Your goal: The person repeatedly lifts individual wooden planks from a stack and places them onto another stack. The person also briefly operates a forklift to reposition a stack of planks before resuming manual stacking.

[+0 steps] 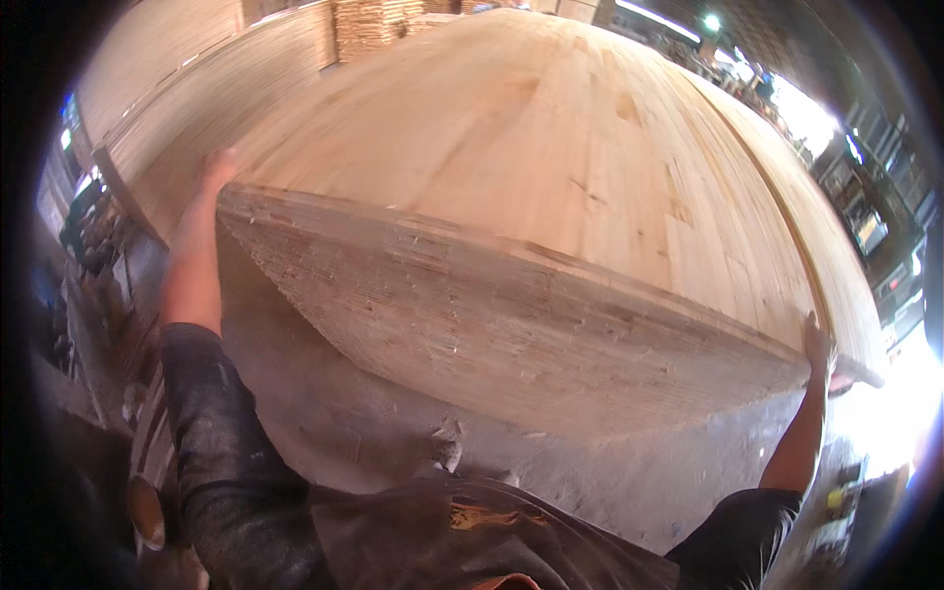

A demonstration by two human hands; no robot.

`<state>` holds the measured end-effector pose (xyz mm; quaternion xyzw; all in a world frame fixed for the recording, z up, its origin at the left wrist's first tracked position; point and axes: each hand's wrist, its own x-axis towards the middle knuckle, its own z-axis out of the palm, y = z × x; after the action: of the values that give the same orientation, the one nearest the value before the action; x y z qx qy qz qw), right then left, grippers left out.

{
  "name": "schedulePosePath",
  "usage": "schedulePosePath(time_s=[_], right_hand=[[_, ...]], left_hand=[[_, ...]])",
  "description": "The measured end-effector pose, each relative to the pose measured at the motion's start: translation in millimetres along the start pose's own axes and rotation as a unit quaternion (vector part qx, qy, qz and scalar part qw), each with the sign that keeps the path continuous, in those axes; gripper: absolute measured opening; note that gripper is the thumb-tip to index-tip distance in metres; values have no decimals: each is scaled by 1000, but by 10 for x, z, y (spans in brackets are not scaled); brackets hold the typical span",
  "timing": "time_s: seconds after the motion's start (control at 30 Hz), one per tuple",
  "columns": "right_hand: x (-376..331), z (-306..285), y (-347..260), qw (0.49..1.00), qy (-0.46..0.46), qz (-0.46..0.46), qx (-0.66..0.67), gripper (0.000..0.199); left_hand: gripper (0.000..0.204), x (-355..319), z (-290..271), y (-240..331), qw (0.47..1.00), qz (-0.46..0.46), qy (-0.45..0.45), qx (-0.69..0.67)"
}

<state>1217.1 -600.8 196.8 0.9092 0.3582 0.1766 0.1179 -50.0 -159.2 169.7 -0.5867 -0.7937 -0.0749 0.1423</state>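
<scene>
A wide, pale wooden panel [511,147] lies on top of a tall stack of similar panels [472,324], whose layered near end faces me. My left hand [221,167] is closed at the panel's near left corner, its fingers blurred and partly hidden. Out at the near right corner, my right hand [818,344] grips the edge, with the fingers partly out of sight. Just beyond that hand, a long dark gap or edge separates the panel from another strip of pale wood [836,285] on the far right. Both arms are stretched wide apart.
Another large stack of boards [226,98] stands close on the left, with piled timber [379,25] behind it. The dusty grey floor [324,393] shows between me and the stack. Bright openings and cluttered equipment [865,226] line the right side.
</scene>
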Motion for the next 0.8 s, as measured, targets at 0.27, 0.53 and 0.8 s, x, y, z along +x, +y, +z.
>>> schedulePosePath(time_s=[0.27, 0.53, 0.8], right_hand=[[-122, 89, 23, 991, 37, -76, -107, 57], [-258, -154, -164, 1000, -18, 9, -9, 61], [-661, -613, -390, 974, -5, 171, 151, 91]], left_hand=[[42, 564, 547, -599, 997, 11, 4, -72], [50, 613, 610, -732, 998, 22, 1, -54], [48, 855, 695, -739, 998, 39, 20, -46]])
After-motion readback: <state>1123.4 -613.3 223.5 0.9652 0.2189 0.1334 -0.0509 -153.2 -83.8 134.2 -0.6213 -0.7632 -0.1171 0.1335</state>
